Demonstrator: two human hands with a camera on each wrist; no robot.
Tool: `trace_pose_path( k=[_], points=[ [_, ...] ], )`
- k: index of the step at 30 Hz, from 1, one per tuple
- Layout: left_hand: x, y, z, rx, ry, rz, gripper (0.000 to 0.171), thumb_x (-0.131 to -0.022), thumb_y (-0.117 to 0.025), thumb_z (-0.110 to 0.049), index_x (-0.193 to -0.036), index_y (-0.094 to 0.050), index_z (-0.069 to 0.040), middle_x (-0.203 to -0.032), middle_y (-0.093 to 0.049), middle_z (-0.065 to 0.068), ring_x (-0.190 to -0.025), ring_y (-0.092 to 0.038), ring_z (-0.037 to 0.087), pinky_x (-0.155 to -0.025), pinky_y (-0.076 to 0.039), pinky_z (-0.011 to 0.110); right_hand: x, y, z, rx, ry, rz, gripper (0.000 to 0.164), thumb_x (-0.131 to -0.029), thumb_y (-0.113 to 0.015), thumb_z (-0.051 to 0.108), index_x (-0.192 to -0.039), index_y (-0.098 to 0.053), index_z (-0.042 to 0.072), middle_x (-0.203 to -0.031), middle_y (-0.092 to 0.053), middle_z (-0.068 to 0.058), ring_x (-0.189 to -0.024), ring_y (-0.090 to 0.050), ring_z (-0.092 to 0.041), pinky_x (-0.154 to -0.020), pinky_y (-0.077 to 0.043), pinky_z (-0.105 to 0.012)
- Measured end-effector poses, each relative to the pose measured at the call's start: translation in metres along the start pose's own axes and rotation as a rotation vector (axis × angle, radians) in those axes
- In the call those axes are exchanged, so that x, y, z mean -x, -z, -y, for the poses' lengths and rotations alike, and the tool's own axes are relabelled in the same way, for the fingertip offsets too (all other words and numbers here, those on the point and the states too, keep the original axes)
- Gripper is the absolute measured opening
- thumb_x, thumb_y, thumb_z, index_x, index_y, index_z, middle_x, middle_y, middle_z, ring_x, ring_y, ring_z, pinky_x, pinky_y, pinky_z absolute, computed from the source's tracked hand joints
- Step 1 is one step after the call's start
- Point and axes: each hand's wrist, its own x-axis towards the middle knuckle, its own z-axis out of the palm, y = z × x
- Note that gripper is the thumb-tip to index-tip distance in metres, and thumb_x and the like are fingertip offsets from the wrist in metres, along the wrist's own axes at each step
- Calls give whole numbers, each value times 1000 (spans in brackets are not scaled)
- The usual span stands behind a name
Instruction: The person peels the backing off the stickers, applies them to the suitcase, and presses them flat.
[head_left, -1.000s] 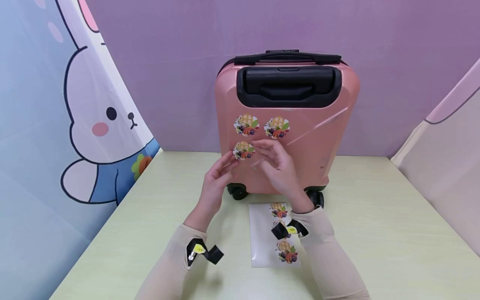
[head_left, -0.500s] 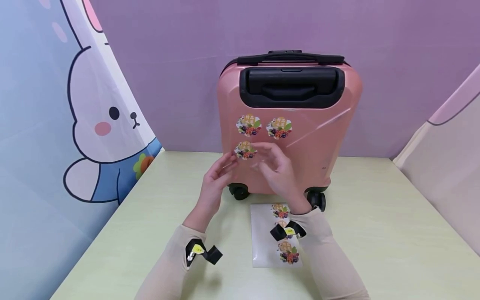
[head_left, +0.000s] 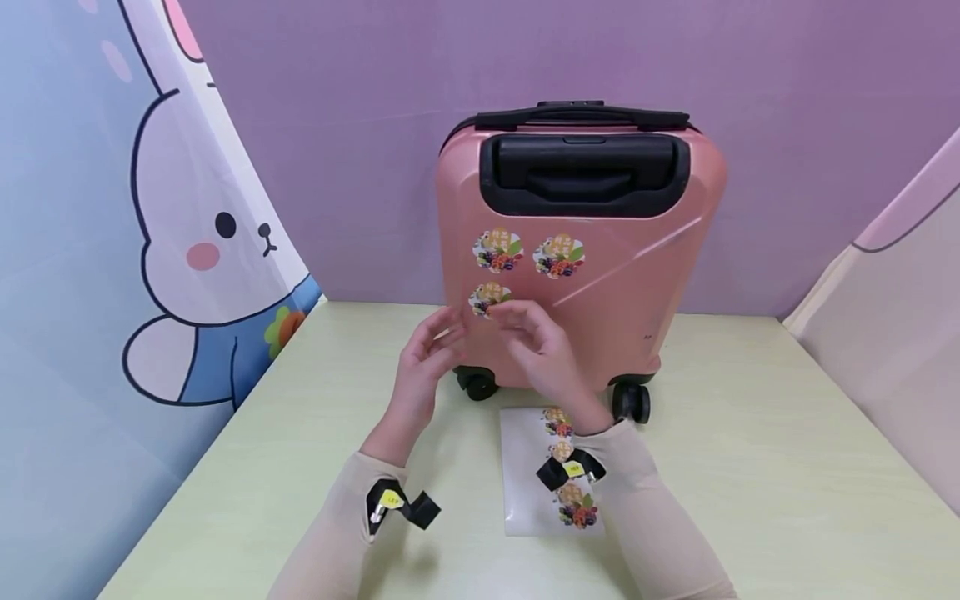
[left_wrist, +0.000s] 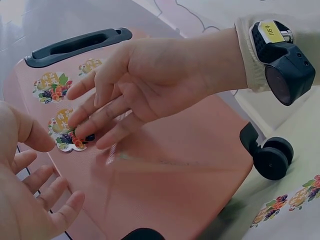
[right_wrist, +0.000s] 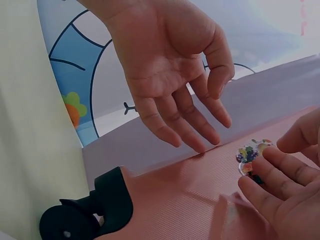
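A pink suitcase (head_left: 622,308) stands upright on the table, bearing round fruit stickers. Two of these, a left one (head_left: 498,251) and a right one (head_left: 558,256), sit side by side below the black handle recess. Under the left one is a lower sticker (head_left: 486,295), partly covered by my right hand (head_left: 547,354). Those fingertips lie over its lower right part, fingers extended in the left wrist view, and I see nothing gripped. My left hand (head_left: 422,367) hovers by the suitcase's lower left edge, its fingers (right_wrist: 172,117) loosely bent and holding nothing.
A white sticker sheet (head_left: 523,479) with several fruit stickers along its right side lies in front of the suitcase. Black wheels (head_left: 632,402) support the case. A purple backdrop (head_left: 337,167) rises behind, with a rabbit-print cloth (head_left: 180,250) at left.
My right hand has moved down and left, its fingertips now over the lower sticker. My left hand has drawn slightly away from that sticker's left edge.
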Motion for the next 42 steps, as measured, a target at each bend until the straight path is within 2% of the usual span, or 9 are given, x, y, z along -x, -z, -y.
trace_pose_path(
  k=[7,11,16,25,32,36,42],
  points=[
    [-2,2,3,-13,0,-29,61,-87,-52,11,-146,-45,-1,-147,-48,14,-135,-43,24,-97,-47,34,-2,1,-4,-61,-51,57,33,-94,-46,-14,-127,-49,-11,-128,-57,-28,-120,-55,-41,-105,-46,-46],
    [-2,3,3,3,-3,-28,63,-87,-53,13,-147,-43,-1,-149,-47,15,-138,-42,23,-104,-43,41,-6,3,-5,-69,-66,68,34,-94,-46,-15,-128,-47,-11,-127,-57,-28,-119,-56,-41,-104,-46,-44],
    [-4,3,4,15,-3,-32,62,-88,-53,13,-148,-43,0,-150,-46,15,-139,-40,24,-111,-36,50,-10,5,-1,-84,-59,53,35,-95,-46,-15,-129,-45,-12,-126,-57,-30,-119,-55,-42,-104,-47,-41],
    [-3,3,5,13,-13,-16,62,-88,-53,13,-148,-42,0,-150,-46,15,-139,-40,25,-110,-37,50,-16,7,10,-140,-56,8,37,-95,-50,-14,-132,-43,-11,-130,-55,-30,-123,-53,-40,-101,-50,-36],
    [-2,3,6,11,-13,-12,62,-89,-52,13,-149,-42,-1,-151,-45,14,-139,-41,23,-107,-41,47,-23,3,11,-141,-58,-7,36,-97,-51,-11,-132,-44,-10,-132,-56,-27,-124,-54,-35,-94,-53,-30],
    [-2,3,6,12,-15,-5,61,-90,-52,13,-149,-41,-1,-151,-45,13,-139,-41,22,-105,-42,45,-27,-1,11,-143,-38,8,35,-96,-50,-12,-131,-44,-11,-133,-55,-28,-125,-53,-37,-100,-50,-33],
    [-1,2,5,18,-4,-15,61,-90,-52,13,-149,-42,-1,-150,-45,14,-139,-41,22,-109,-38,49,-26,-6,7,-140,-42,81,34,-96,-49,-13,-130,-45,-12,-133,-54,-29,-127,-51,-38,-108,-43,-41]
  ],
)
